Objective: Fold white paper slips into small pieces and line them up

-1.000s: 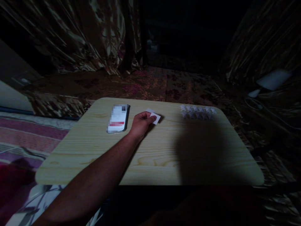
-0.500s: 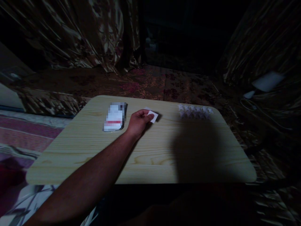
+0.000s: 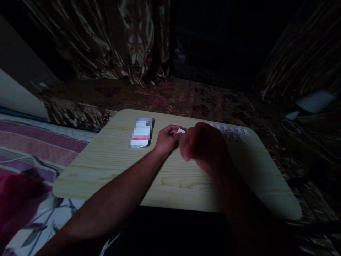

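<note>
My left hand (image 3: 167,138) rests on the light wooden table (image 3: 112,167) with its fingers pinched on a small white paper square (image 3: 180,131). My right hand (image 3: 203,145) hovers just right of it, dark and smeared by motion, its fingers close to the paper; I cannot see whether they grip anything. A phone (image 3: 142,132) lies on the table just left of my left hand. A row of small folded white paper pieces (image 3: 232,129) sits at the table's far right, partly hidden behind my right hand.
The table stands on a dark patterned carpet (image 3: 165,97). Shiny patterned curtains (image 3: 106,42) hang behind. Striped bedding (image 3: 32,149) lies at the left. A white charger and cable (image 3: 295,117) lie on the floor at the right.
My right hand has come into view from the lower right and reached up to the paper square. My left hand still pinches the paper at the same spot.
</note>
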`<state>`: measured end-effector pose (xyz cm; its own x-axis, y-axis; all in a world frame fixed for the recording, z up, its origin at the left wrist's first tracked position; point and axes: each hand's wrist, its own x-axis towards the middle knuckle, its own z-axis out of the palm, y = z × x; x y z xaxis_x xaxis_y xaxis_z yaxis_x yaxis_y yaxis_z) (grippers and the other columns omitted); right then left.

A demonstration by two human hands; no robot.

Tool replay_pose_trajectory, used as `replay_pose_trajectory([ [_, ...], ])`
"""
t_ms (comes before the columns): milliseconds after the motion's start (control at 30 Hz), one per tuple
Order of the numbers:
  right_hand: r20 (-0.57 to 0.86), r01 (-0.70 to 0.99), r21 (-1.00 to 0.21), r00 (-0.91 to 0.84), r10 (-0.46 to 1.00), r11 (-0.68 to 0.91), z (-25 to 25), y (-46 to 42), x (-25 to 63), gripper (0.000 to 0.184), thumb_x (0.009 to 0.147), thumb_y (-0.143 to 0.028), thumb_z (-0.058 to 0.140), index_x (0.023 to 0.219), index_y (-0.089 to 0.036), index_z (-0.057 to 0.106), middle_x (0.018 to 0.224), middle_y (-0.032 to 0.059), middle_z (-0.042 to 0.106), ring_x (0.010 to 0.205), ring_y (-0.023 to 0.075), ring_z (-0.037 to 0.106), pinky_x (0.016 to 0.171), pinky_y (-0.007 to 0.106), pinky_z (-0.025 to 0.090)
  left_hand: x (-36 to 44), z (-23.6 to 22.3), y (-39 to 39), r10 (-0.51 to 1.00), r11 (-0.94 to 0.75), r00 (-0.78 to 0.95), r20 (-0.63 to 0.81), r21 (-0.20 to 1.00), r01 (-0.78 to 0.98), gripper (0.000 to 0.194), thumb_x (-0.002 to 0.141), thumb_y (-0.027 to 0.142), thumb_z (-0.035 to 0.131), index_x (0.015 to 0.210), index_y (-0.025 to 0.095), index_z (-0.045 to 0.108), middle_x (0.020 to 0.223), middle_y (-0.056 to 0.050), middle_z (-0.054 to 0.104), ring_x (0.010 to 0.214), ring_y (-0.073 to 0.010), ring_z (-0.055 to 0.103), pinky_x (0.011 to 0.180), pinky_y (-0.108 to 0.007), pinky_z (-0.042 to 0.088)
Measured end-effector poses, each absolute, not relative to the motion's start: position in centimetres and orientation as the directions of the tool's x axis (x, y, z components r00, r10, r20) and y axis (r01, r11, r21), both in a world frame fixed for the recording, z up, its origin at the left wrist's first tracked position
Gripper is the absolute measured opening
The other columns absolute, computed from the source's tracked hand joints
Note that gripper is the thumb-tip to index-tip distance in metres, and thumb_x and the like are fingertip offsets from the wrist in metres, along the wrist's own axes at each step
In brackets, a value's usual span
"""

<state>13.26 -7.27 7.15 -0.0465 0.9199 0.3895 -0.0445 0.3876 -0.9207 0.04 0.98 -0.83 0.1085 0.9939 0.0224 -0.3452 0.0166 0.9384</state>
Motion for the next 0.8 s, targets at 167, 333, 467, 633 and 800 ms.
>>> replay_pose_trajectory([
  [167, 0.302, 0.056, -0.953, 0.14, 0.943, 0.297, 4.8, -2.9, 15.6, 0.03, 0.072, -0.043, 0.07, 0.088, -0.018, 0.067, 0.071, 0.0031, 0.07, 0.06, 0.0155, 0.064, 0.061, 0.03, 0.052, 0.2, -1.4, 1.1, 0.985, -0.049, 0.147, 0.094, 0.957, -0.285, 0.035, 0.062, 0.025, 0.079, 0.094, 0.015, 0.069, 0.065, 0.0, 0.064, 0.056, -0.0114, 0.056, 0.057, -0.025, 0.044],
  [333, 0.296, 0.301, -0.927, 0.214, 0.931, 0.225, 1.3, -1.5, 17.1, 0.036, 0.074, -0.044, 0.063, 0.097, -0.017, 0.071, 0.086, 0.0069, 0.074, 0.075, 0.0183, 0.067, 0.064, 0.029, 0.052, 0.3, -1.6, 0.9, 0.977, -0.087, 0.169, 0.133, 0.964, -0.251, 0.034, 0.062, 0.027, 0.078, 0.094, 0.016, 0.072, 0.067, 0.0, 0.065, 0.057, -0.0115, 0.057, 0.059, -0.025, 0.045],
  [467, 0.213, 0.352, -0.92, 0.088, 0.973, 0.17, 0.6, -1.7, 16.9, 0.032, 0.071, -0.042, 0.067, 0.089, -0.017, 0.073, 0.077, 0.004, 0.073, 0.07, 0.0169, 0.065, 0.062, 0.027, 0.048, 0.2, -1.6, 0.8, 0.961, -0.141, 0.208, 0.183, 0.969, -0.202, 0.035, 0.066, 0.028, 0.075, 0.099, 0.017, 0.074, 0.073, -0.002, 0.067, 0.061, -0.0118, 0.057, 0.06, -0.025, 0.045],
  [633, 0.215, 0.378, -0.907, 0.042, 0.976, 0.184, 0.5, -2.0, 16.6, 0.022, 0.071, -0.037, 0.065, 0.077, -0.016, 0.071, 0.067, 0.0011, 0.068, 0.061, 0.014, 0.06, 0.057, 0.025, 0.043, 0.2, -1.4, 0.5, 0.955, -0.17, 0.214, 0.206, 0.97, -0.177, 0.036, 0.066, 0.027, 0.075, 0.101, 0.018, 0.074, 0.076, -0.002, 0.068, 0.063, -0.0119, 0.057, 0.061, -0.025, 0.045],
  [800, 0.188, 0.362, -0.92, 0.079, 0.979, 0.148, 0.3, -2.1, 16.4, 0.02, 0.071, -0.035, 0.063, 0.071, -0.016, 0.068, 0.06, -0.0011, 0.064, 0.054, 0.012, 0.054, 0.052, 0.023, 0.038, 0.4, -1.0, 0.3, 0.952, -0.141, 0.238, 0.19, 0.968, -0.21, 0.04, 0.062, 0.023, 0.078, 0.101, 0.016, 0.073, 0.082, -0.004, 0.07, 0.068, -0.0131, 0.06, 0.066, -0.025, 0.047],
])
